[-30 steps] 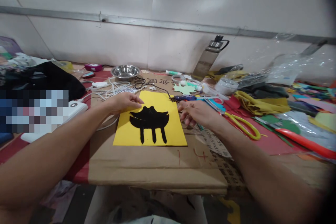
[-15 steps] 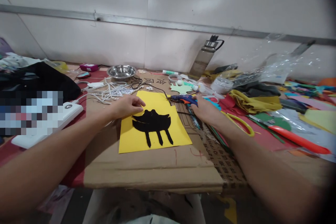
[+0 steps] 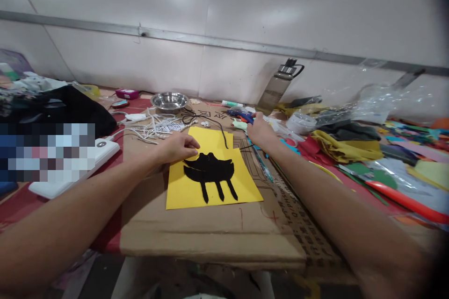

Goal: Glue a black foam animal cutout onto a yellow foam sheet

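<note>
Yellow paper sheet with black cut-out shape lies on brown cardboard | my left hand presses flat on its upper-left edge, fingers together | my right hand closed on blue glue gun beyond the sheet

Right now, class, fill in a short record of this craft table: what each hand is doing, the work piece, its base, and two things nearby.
Left hand: left hand presses flat on the yellow sheet
Right hand: right hand reaches to the blue glue gun, fingers around it
Work piece: black cut-out lying on the yellow sheet
Base: cardboard
Nearby: steel bowl; water bottle leaning at the wall
</note>
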Tool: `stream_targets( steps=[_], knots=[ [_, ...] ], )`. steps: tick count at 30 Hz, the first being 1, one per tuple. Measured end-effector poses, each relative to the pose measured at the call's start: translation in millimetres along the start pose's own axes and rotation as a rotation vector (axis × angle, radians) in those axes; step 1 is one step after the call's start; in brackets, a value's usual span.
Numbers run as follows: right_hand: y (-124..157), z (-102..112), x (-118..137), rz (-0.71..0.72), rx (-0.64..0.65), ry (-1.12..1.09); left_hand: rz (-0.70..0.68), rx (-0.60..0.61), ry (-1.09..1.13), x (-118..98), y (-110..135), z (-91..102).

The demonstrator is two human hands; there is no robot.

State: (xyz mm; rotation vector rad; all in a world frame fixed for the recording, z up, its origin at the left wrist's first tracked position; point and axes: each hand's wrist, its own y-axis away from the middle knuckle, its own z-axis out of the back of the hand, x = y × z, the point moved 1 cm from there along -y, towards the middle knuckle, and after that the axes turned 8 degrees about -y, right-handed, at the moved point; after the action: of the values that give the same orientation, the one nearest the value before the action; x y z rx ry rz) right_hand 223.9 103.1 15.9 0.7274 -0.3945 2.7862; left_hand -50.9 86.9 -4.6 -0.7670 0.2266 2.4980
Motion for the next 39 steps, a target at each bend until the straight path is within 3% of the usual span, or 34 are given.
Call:
stream_targets(
  steps=[7, 12, 14, 16, 19, 22, 27, 30, 35, 39],
  knots=[
    [-34, -39, 14, 0.038, 0.080, 0.020, 0.012, -0.011, 0.032, 1, 0, -1.2],
    [-27, -42, 19, 0.103, -0.038, 0.072, 0.022, -0.054, 0.004, -2, 2, -2.4],
    [-12, -33, 22, 0.229, -0.109, 0.054, 0.025, -0.080, -0.005, -5, 3, -2.8],
    [11, -20, 26, 0.464, -0.135, -0.027, 0.031, -0.095, -0.018, -10, 4, -2.8],
    [55, -1, 33, 0.813, -0.065, -0.183, 0.063, -0.094, -0.024, -15, 5, -2.5],
    [91, 4, 37, 0.935, 0.059, -0.262, 0.051, -0.113, -0.053, -17, 6, -2.1],
    [103, -16, 26, 0.811, 0.292, -0.273, 0.010, -0.197, -0.154, -15, 5, -3.2],
    [97, -26, 18, 0.748, 0.347, -0.313, 0.008, -0.238, -0.261, -12, 4, -4.2],
    [96, -27, 17, 0.738, 0.324, -0.351, -0.009, -0.233, -0.259, -10, 4, -0.5],
    [104, -15, 20, 0.685, 0.127, -0.443, 0.078, -0.370, -0.153, -8, 5, 12.6]
  ],
)
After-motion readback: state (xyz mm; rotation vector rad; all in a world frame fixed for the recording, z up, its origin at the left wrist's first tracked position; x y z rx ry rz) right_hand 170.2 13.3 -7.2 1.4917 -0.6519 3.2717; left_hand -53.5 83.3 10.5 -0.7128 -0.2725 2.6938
